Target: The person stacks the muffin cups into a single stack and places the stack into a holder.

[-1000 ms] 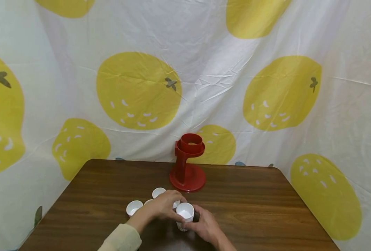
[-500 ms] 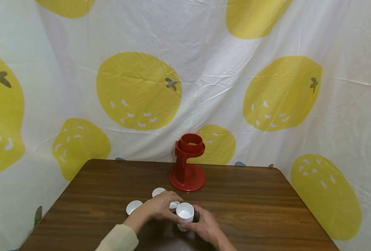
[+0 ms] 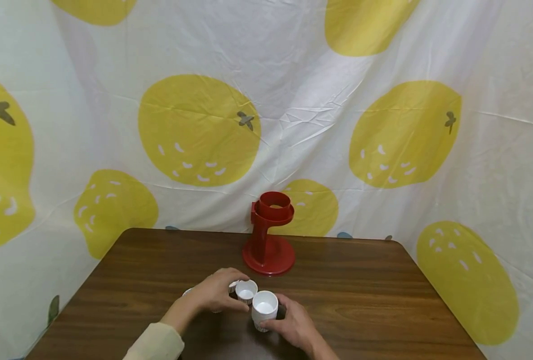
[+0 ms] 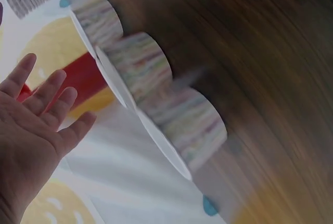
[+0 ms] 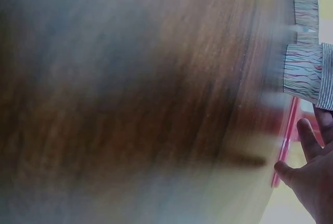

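Note:
In the head view, a stack of white paper cups [image 3: 264, 309] stands near the front of the table. My right hand [image 3: 295, 321] holds it from the right, thumb in front and fingers behind. The right wrist view shows coloured streaks on the stack [image 5: 304, 70] and nested rims at one end. My left hand [image 3: 215, 291] is just left of another paper cup [image 3: 246, 291], fingers loosely bent. In the left wrist view the left hand [image 4: 31, 130] has its fingers spread and holds nothing, beside a row of streaked cups [image 4: 138, 67]. The left hand hides some cups in the head view.
A red stand [image 3: 270, 240] with a round base and a ring on top stands toward the back of the brown wooden table [image 3: 361, 290]. Behind it hangs a white cloth [image 3: 293, 135] printed with yellow lemons.
My left hand has drawn away leftward from the stack, uncovering the cup beside it and covering others further left. My right hand and the stack stay nearly in place.

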